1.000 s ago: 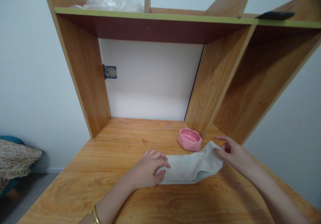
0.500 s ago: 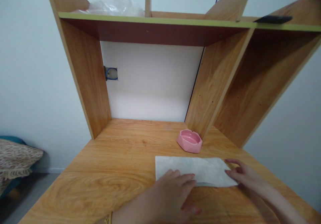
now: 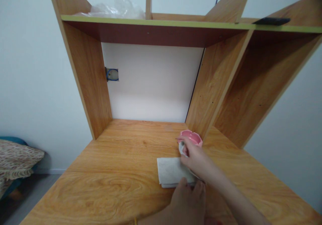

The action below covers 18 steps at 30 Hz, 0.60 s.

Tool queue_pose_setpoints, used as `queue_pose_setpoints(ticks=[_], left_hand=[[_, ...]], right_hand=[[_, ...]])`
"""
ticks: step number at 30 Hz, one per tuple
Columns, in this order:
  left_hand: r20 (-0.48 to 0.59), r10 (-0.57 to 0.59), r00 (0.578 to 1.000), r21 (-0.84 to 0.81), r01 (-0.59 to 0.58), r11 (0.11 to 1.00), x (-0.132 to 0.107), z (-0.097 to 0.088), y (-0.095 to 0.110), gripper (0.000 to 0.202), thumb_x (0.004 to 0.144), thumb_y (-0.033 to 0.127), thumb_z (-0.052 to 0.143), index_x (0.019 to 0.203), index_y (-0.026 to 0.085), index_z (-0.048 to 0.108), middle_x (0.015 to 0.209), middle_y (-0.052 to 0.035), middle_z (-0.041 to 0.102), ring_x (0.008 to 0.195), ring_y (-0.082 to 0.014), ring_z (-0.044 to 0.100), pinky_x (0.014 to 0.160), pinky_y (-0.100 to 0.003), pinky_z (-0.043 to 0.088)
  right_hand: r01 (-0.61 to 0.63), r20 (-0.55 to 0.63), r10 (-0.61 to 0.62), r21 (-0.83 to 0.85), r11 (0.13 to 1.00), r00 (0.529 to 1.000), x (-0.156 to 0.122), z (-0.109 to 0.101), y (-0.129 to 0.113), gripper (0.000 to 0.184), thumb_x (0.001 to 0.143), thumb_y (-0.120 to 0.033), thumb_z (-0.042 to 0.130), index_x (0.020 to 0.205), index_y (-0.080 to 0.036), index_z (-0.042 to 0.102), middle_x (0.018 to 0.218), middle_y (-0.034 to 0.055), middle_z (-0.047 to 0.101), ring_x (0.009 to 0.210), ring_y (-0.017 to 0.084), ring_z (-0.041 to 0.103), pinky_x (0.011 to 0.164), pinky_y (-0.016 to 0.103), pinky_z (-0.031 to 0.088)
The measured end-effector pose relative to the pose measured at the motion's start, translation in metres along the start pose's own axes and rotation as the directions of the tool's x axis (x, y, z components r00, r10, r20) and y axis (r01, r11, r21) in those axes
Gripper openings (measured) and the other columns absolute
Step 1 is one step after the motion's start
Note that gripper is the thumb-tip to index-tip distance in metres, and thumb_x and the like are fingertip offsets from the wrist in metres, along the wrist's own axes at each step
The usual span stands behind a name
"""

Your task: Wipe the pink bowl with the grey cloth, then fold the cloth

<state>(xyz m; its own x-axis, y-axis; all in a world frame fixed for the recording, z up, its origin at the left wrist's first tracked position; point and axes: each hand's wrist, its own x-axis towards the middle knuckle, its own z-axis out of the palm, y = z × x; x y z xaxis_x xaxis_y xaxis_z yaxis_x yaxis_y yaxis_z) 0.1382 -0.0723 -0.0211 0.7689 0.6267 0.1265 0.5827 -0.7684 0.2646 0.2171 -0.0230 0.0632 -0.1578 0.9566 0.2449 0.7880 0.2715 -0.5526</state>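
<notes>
A folded white cloth [image 3: 169,171] lies on the wooden desk, its left part flat and its right part lifted and turned over toward the left. My right hand [image 3: 196,156] is closed on the raised far corner of the cloth, just in front of the pink ashtray [image 3: 193,137], which it partly hides. At the near edge, my left hand [image 3: 188,199] has its fingers closed on the cloth's lower right part; their tips are partly hidden. The near edge shows more than one layer.
A wooden shelf unit [image 3: 151,23] rises from the desk [image 3: 120,154], with upright panels left and right. Clear plastic [image 3: 118,8] and a flat black object [image 3: 273,21] rest on the upper shelf. A socket recess with blue wire [image 3: 112,74] opens in the back wall.
My right hand has moved left and away from me, carrying the cloth's right end over. My left hand has shifted right and nearer along the front edge. The ashtray stays in place.
</notes>
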Motion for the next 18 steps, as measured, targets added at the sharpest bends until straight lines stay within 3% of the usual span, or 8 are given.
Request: queue_pose_setpoints(ticks=[2, 5, 9, 12, 15, 18], left_hand=[[-0.053, 0.005, 0.999, 0.023, -0.004, 1.000, -0.002, 0.002, 0.001, 0.064, 0.082, 0.051, 0.035, 0.133, 0.014, 0.032, 0.119, -0.0178, 0.052, 0.100, -0.0322, 0.051, 0.086, -0.045, 0.036], [-0.173, -0.016, 0.985, 0.080, 0.030, 0.996, -0.007, 0.012, 0.000, 0.050, 0.086, 0.026, 0.033, 0.135, 0.020, 0.026, 0.124, -0.0090, 0.050, 0.110, -0.0292, 0.047, 0.088, -0.043, 0.039], [-0.194, -0.064, 0.979, 0.115, 0.087, 0.990, -0.013, 0.019, 0.002, 0.041, 0.088, 0.017, 0.030, 0.127, 0.016, 0.040, 0.125, -0.0055, 0.050, 0.112, -0.0242, 0.047, 0.088, -0.035, 0.040], [-0.077, 0.011, 0.997, 0.147, 0.000, 0.989, -0.017, 0.007, 0.006, 0.035, 0.085, 0.018, 0.037, 0.116, 0.011, 0.052, 0.113, -0.0088, 0.059, 0.105, -0.0243, 0.052, 0.083, -0.034, 0.043], [0.087, 0.012, 0.996, 0.154, -0.026, 0.988, -0.027, -0.020, 0.007, 0.023, 0.079, 0.016, 0.045, 0.093, 0.013, 0.063, 0.092, -0.0091, 0.066, 0.074, -0.0213, 0.063, 0.070, -0.035, 0.047], [0.014, 0.000, 1.000, 0.155, -0.002, 0.988, -0.041, -0.052, 0.002, 0.025, 0.084, 0.027, 0.040, 0.087, 0.015, 0.063, 0.083, -0.0081, 0.066, 0.072, -0.0207, 0.061, 0.072, -0.037, 0.044]], right_hand=[[0.025, 0.107, -0.021, -0.034, 0.999, 0.994, 0.002, 0.023, -0.014, 0.056, 0.057, -0.002, 0.042, 0.112, -0.017, 0.045, 0.069, -0.0008, 0.052, 0.062, 0.013, 0.049, 0.055, 0.022, 0.031], [0.023, 0.244, -0.008, -0.057, 0.998, 0.970, 0.002, 0.052, -0.023, 0.059, 0.057, -0.002, 0.044, 0.115, -0.015, 0.044, 0.070, 0.0003, 0.055, 0.063, 0.014, 0.050, 0.053, 0.021, 0.029], [0.027, 0.304, -0.017, -0.029, 0.999, 0.952, -0.005, 0.071, -0.025, 0.055, 0.063, -0.007, 0.049, 0.118, -0.012, 0.042, 0.068, 0.0009, 0.057, 0.061, 0.014, 0.051, 0.051, 0.021, 0.030], [0.001, 0.258, -0.030, 0.109, 0.994, 0.966, -0.006, 0.067, -0.021, 0.043, 0.073, -0.024, 0.050, 0.114, -0.013, 0.045, 0.064, -0.0001, 0.056, 0.057, 0.013, 0.051, 0.050, 0.021, 0.033], [0.022, 0.110, -0.044, 0.199, 0.980, 0.993, 0.000, 0.047, 0.001, 0.026, 0.080, -0.029, 0.038, 0.095, -0.016, 0.055, 0.064, 0.0014, 0.058, 0.057, 0.014, 0.052, 0.051, 0.023, 0.036], [-0.004, 0.012, 0.003, 0.094, 0.996, 1.000, 0.007, 0.023, 0.040, 0.021, 0.076, -0.025, 0.038, 0.086, -0.016, 0.054, 0.070, 0.0043, 0.060, 0.067, 0.017, 0.056, 0.060, 0.027, 0.040]])
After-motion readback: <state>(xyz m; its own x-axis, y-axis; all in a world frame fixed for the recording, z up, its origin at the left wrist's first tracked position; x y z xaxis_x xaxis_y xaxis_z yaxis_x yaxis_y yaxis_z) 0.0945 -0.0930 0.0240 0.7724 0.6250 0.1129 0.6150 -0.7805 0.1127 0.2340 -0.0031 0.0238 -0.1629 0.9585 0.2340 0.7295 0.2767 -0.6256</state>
